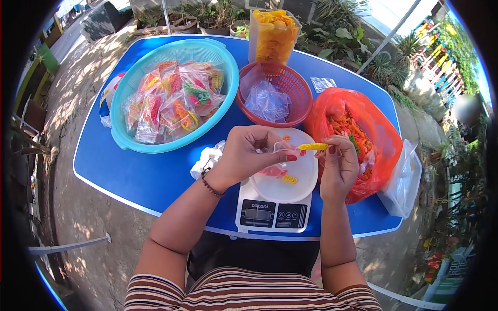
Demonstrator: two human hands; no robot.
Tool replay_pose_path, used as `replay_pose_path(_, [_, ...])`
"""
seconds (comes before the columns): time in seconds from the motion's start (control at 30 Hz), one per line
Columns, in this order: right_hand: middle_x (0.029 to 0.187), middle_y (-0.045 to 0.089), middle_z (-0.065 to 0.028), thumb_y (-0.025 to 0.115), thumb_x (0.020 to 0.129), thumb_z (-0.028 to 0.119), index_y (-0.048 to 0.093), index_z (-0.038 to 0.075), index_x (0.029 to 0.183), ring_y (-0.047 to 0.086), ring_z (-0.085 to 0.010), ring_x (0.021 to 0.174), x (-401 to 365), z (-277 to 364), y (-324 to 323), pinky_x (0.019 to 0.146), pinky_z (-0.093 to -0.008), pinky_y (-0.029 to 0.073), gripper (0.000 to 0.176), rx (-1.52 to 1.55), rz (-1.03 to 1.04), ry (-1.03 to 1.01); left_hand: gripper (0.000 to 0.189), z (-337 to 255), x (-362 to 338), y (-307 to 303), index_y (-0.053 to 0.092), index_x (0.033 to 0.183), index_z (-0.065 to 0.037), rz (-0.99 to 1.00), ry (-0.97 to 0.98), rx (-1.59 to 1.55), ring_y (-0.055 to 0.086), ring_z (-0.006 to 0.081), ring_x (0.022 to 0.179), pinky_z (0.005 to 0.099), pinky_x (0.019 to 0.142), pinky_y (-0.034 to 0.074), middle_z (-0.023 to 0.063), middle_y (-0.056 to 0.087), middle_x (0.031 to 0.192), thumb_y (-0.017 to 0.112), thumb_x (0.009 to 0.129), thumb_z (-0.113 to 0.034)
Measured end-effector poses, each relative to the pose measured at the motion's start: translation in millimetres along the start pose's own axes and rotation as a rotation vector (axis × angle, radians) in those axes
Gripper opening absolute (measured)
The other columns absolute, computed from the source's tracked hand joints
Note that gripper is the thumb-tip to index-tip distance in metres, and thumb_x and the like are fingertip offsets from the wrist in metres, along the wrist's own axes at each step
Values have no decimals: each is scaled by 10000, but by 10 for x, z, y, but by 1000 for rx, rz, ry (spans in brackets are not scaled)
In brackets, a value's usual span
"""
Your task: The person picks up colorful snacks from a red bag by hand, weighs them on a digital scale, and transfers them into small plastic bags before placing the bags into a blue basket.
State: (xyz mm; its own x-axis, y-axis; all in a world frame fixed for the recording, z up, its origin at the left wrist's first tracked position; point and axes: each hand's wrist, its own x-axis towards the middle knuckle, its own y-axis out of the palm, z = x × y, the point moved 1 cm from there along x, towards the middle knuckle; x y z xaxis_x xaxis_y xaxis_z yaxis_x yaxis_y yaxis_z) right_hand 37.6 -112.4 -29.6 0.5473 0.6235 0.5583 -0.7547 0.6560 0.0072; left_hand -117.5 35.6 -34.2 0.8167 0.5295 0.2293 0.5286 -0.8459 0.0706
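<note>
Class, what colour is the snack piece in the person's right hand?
Yellow: the snack piece in the right hand, clearest in the head view.

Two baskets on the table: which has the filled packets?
The larger teal basket, left of the red one, holds filled snack packets; the red basket has only empty clear bags.

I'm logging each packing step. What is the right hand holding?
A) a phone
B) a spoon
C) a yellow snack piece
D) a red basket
C: the right hand pinches a yellow snack piece beside the small clear bag held in the left hand, above the scale.
</note>
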Motion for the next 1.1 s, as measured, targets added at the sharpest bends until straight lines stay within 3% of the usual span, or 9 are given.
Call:
replay_pose_path(0.13, [1081, 576, -106, 611, 993, -4, 616, -35, 1085, 622, -119, 868, -32, -21, 28, 823, -261, 548, 97, -125, 74, -78, 137, -24, -21, 14, 747, 930, 34, 31, -32, 53, 689, 74, 795, 217, 713, 568, 72, 748, 893, 825, 818, 19])
replay_pose_path(0.2, [1068, 597, -115, 631, 968, -42, 618, -40, 1068, 637, -128, 886, -24, -17, 24, 834, -267, 557, 100, -195, 92, -145, 188, -9, -19, 38, 758, 941, 21, 11, 20, 76, 638, 40, 722, 208, 654, 514, 54, 729, 807, 855, 809, -73])
replay_pose_path(0.33, [1085, 654, -154, 679, 929, -67, 600, -56, 1125, 667, -156, 959, -66, -19, 74, 853, -281, 567, 211, 63, -48, -40, 227, -87, -38, 28, 763, 977, 11, 136, 126, 266, 629, 39, 678, 231, 609, 494, 72, 712, 732, 823, 861, -175])
replay_pose_path(0.43, [1083, 680, -172, 711, 914, -53, 586, -59, 1172, 675, -169, 1002, -55, -34, 16, 866, -288, 569, 287, -13, -62, -1, 210, -72, -51, 114, 757, 964, 10, 44, 275, 174, 646, 75, 639, 262, 575, 488, 93, 696, 698, 738, 937, -197])
replay_pose_path(0.5, [1081, 687, -170, 728, 907, -38, 595, -53, 1169, 677, -169, 1013, -47, -29, 31, 877, -289, 570, 294, -62, -69, -11, 201, -4, -46, 104, 754, 961, 9, 52, 247, 309, 666, 124, 626, 272, 570, 492, 106, 700, 699, 694, 965, -183])
replay_pose_path(0.6, [1029, 695, -137, 728, 903, -46, 648, -48, 1071, 668, -154, 980, -100, 61, 145, 865, -281, 554, 186, 101, -87, 71, 189, -6, -44, 124, 751, 957, 4, 32, 184, 311, 681, 185, 616, 281, 570, 498, 132, 699, 707, 664, 981, -161])
replay_pose_path(0.7, [988, 691, -125, 749, 881, -29, 690, -25, 986, 649, -175, 932, -142, -52, 144, 843, -301, 519, 121, 61, 57, -5, 177, -9, -58, 130, 750, 964, 0, -22, 206, 298, 689, 209, 624, 286, 579, 507, 148, 697, 727, 654, 983, -147])
replay_pose_path(0.83, [962, 666, -122, 779, 828, 72, 714, 21, 968, 592, -234, 919, -97, -39, 136, 828, -341, 463, 162, -280, 164, -202, 212, -13, -48, 100, 754, 1061, 25, -23, 235, 362, 706, 112, 726, 253, 668, 548, 135, 751, 821, 605, 1020, -120])
replay_pose_path(1.1, [1165, 583, -132, 789, 698, 127, 740, 105, 966, 513, -306, 1072, -125, 39, 264, 893, -408, 413, 273, -609, 284, -370, 225, 55, -28, 51, 743, 1108, 23, -29, 275, 336, 696, 102, 756, 245, 681, 546, 119, 763, 891, 610, 1025, -140])
